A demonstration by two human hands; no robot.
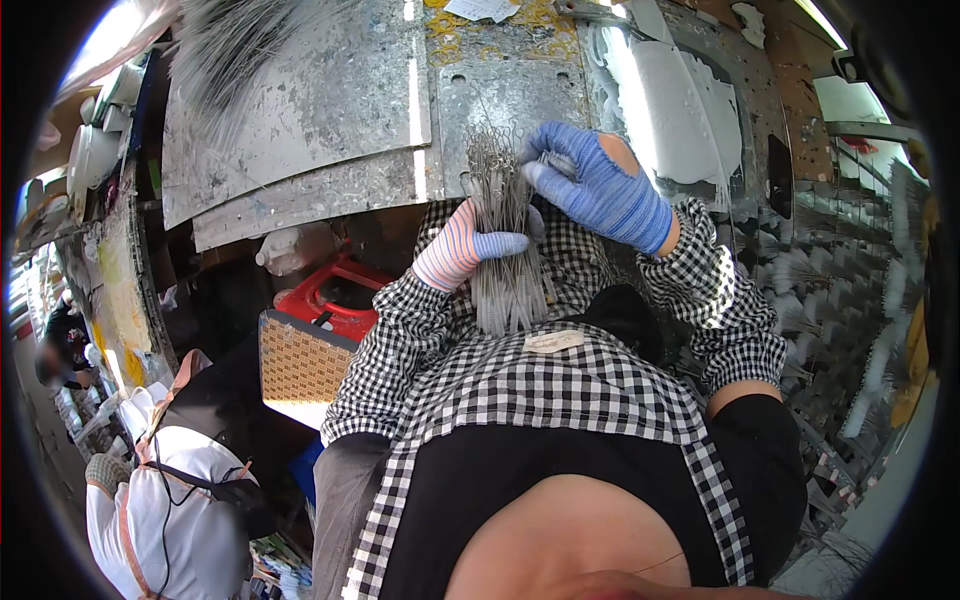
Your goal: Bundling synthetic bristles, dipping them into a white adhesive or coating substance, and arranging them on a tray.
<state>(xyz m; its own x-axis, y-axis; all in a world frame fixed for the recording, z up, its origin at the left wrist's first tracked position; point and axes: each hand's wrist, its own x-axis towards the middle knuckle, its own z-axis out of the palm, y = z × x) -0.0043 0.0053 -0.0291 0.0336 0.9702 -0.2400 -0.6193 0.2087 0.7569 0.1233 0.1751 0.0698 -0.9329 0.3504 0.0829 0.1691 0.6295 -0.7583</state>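
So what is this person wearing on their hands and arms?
Both hands wear knit work gloves. The left hand has a pink-and-white striped glove with blue fingertips. The right hand has a blue glove, torn open near the knuckles. Both forearms are covered by black-and-white checked sleeve covers with gathered cuffs. No markings are legible.

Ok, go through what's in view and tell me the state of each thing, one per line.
Left hand: gloved, shut around the wire bundle.
Right hand: blue-gloved, pinching the bundle's looped top ends.
Wire bundle: gathered, upright, held over the lap.
Metal worktop: paint-spattered, scuffed.
Red container: open at the top.
Racks of wire brushes: loaded, in rows at the right.
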